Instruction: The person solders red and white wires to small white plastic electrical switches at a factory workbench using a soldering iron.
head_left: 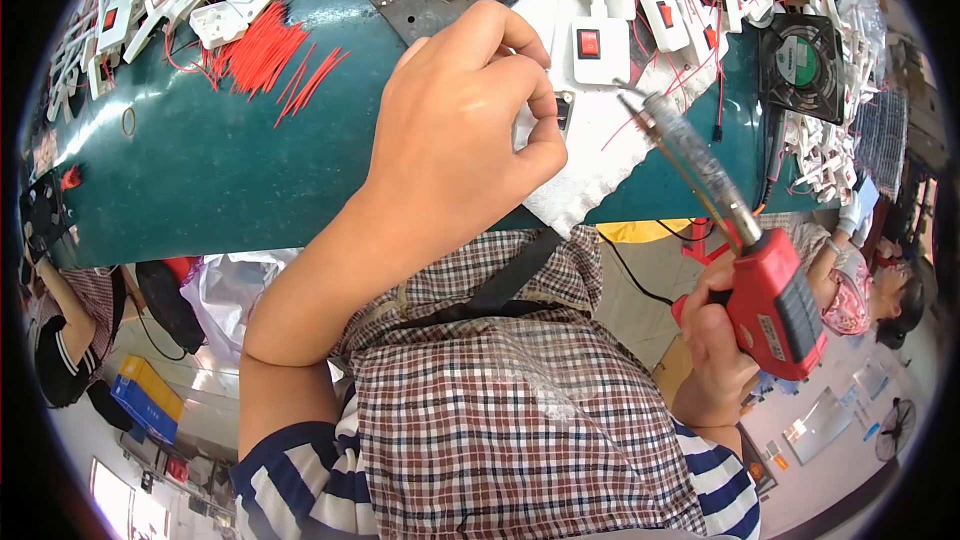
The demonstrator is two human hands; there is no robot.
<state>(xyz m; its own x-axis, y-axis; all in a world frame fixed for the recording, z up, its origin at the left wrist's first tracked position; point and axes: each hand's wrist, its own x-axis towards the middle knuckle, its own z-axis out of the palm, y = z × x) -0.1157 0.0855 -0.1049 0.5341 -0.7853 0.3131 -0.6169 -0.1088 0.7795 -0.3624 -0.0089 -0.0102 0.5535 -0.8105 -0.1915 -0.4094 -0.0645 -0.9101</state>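
My left hand [465,110] is over the white cloth or paper sheet [585,175] on the table, its thumb and forefinger curled together in a pinch. What they hold, if anything, is hidden. Beside those fingertips, a small white and dark part [564,112] shows only in part. My right hand [718,345] grips a red soldering gun [775,305] by its handle. The gun's metal tip points up and left, close to a white plug-like housing [602,68] with a red rocker switch. That housing lies just beyond my left fingers.
On the green table [220,180] lies a bundle of short red wires [255,50]. White corded housings [150,0] are heaped along the far left. A black square fan [803,67] stands at the right, near more small white parts [825,160]. Other people sit at both sides.
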